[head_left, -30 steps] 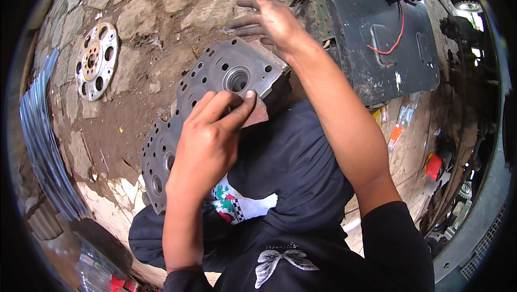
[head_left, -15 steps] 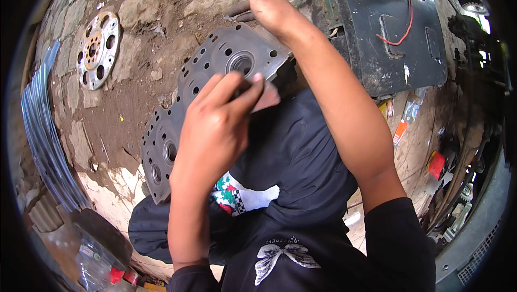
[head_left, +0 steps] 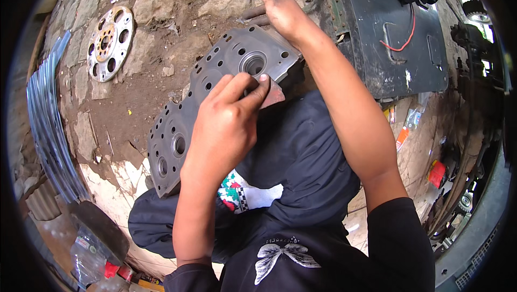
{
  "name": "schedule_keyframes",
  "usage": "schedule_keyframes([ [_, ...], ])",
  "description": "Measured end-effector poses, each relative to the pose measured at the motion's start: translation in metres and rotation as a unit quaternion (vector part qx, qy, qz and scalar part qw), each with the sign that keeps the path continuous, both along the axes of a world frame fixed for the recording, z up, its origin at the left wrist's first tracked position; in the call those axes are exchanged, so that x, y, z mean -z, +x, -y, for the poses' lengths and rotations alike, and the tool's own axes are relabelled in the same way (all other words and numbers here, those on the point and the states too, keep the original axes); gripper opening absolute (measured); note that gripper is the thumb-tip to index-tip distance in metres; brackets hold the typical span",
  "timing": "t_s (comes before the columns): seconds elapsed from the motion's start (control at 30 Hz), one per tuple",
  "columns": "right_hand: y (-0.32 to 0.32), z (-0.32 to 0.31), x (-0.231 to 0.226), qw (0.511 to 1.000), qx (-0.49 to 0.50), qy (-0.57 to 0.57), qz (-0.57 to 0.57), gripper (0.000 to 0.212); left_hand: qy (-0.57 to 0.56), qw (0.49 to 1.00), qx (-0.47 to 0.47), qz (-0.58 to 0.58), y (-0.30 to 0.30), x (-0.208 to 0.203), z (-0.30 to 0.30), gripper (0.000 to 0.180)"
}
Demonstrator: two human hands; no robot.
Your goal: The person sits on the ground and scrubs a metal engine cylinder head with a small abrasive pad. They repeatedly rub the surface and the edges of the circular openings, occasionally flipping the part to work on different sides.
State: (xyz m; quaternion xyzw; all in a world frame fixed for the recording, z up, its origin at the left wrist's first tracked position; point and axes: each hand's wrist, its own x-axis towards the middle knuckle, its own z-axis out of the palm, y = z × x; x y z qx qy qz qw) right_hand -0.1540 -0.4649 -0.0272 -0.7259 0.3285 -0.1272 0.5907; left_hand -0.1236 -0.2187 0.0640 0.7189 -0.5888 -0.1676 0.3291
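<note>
A grey metal cylinder head [head_left: 196,95] with round valve seats and many bolt holes lies slanted in front of me, its near side by my legs. My left hand [head_left: 229,117] is over its middle, fingers closed on a small reddish-grey piece of sandpaper [head_left: 273,94]. The sandpaper sticks out beside the thumb, close to a large valve seat [head_left: 253,64]; the fingers hide the surface beneath them. At the far right end of the cylinder head, my right hand [head_left: 283,16] is open, its dirty fingers stretched out and the thumb raised. It holds nothing that I can see.
A round flywheel plate [head_left: 111,44] lies on the stone and dirt ground at the left. Nearby is a bundle of bluish strips [head_left: 48,130]. A dark metal panel [head_left: 388,39] with a red wire stands at the right. Plastic packaging [head_left: 89,257] lies at lower left.
The whole view has shifted slightly, so the ground and cylinder head appear farther right. My left hand, blurred before, is sharper now and still grips the sandpaper. The right hand remains stretched out.
</note>
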Motion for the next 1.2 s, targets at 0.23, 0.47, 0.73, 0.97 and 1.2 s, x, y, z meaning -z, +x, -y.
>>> schedule_keyframes([
  [0.23, -0.002, -0.001, -0.006, 0.997, -0.007, -0.036, -0.069, 0.095, 0.061, 0.997, 0.023, 0.037, 0.007, -0.011, -0.028, 0.049],
  [0.47, 0.000, -0.003, 0.000, 0.998, -0.049, 0.029, -0.027, 0.089, 0.062, 0.998, 0.014, 0.018, 0.004, -0.011, -0.022, 0.057],
  [0.73, 0.003, -0.006, -0.004, 0.998, -0.045, -0.013, -0.037, 0.103, 0.045, 0.999, 0.018, 0.014, 0.010, -0.008, -0.041, 0.056],
  [0.97, -0.007, -0.011, -0.022, 0.991, -0.061, 0.119, -0.013, 0.100, 0.065, 0.997, -0.017, 0.027, 0.012, -0.003, -0.059, 0.056],
  [1.2, 0.006, -0.002, 0.018, 0.997, -0.062, 0.053, -0.008, 0.087, 0.048, 0.998, 0.006, 0.036, 0.010, -0.009, -0.045, 0.049],
])
